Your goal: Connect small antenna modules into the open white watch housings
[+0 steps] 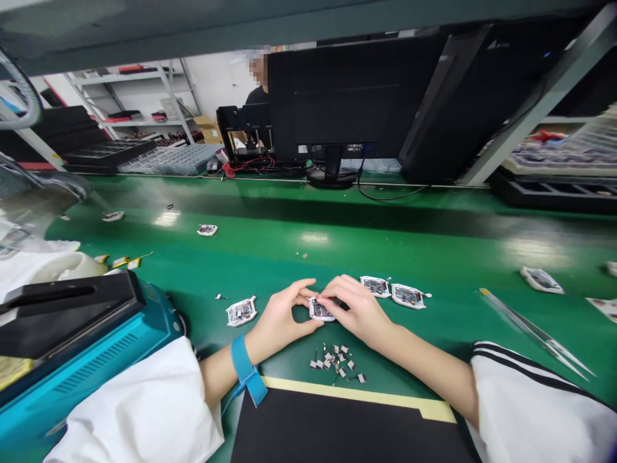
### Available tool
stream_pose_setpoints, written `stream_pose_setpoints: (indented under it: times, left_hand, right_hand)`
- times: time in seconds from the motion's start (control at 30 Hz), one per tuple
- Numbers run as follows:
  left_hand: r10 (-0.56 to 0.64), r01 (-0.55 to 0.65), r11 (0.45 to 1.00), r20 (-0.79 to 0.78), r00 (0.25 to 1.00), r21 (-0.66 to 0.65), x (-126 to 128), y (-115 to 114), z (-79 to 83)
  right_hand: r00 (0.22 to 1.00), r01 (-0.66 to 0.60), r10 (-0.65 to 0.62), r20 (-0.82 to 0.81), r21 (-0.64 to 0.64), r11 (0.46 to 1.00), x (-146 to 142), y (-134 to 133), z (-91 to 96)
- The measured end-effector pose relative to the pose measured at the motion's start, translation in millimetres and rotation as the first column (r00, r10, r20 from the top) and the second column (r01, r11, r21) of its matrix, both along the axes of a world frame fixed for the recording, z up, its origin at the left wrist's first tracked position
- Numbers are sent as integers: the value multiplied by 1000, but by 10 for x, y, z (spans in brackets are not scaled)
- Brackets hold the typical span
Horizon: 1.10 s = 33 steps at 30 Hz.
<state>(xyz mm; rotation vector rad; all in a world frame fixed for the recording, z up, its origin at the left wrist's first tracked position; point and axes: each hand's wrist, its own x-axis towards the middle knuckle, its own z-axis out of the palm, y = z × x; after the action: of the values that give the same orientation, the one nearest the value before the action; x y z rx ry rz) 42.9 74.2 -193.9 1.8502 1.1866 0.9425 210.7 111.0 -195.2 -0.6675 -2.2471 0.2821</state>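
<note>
Between both hands is a white-framed circuit board module [320, 311], partly covered by fingers. My left hand [284, 313] grips its left edge between thumb and fingers, a blue wrist strap round the wrist. From the right, my right hand [359, 307] has its fingertips pressed on the module's top; whether they pinch a small part cannot be seen. A little nearer lies a loose pile of small silvery parts with short leads [337, 360]. Another module [241, 312] sits left of my left hand, and two more modules [407, 296] lie beyond my right hand.
Metal tweezers [535, 328] lie at the right. A black mat [347, 427] with yellow edging is in front of me, and a teal-and-black machine [96, 347] stands left. Further back are a monitor [347, 103], cables and trays. A person [258, 87] is behind the bench.
</note>
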Motion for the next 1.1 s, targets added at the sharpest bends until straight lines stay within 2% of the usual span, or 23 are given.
stream_pose_setpoints:
  times: [0.13,0.27,0.4,0.5,0.63,0.7,0.87,1.03,1.1]
  left_hand:
    - [-13,26,996,142,990,-86,2,1,-7]
    - [12,10,994,191,982,-112,2,6,-12]
    - [30,-12,994,166,986,-104,3,5,-13]
    - [26,-12,996,153,988,-94,4,6,-18]
    - [15,-2,996,152,988,-89,6,11,-26]
    - [12,6,994,170,985,-105,7,14,-25]
    - [11,34,986,259,966,-165,0,20,-16]
    - [35,20,983,290,956,-184,2,30,-45]
    - [58,-9,984,276,959,-178,6,35,-59]
  right_hand:
    - [991,-35,14,-133,-159,987,-15,20,-15]
    - [990,-34,0,-144,-238,971,-12,43,-13]
    - [995,-15,-2,-102,-172,985,9,61,-22]
    - [998,9,-14,-67,-76,997,25,64,-29]
    - [998,-15,11,62,62,998,34,60,-38]
    - [998,-23,21,60,42,999,29,59,-48]
    - [996,-37,26,-86,-125,991,-9,61,-84]
    - [998,-24,16,-61,-118,993,-2,65,-82]
    - [999,-33,33,-2,-66,997,31,65,-71]
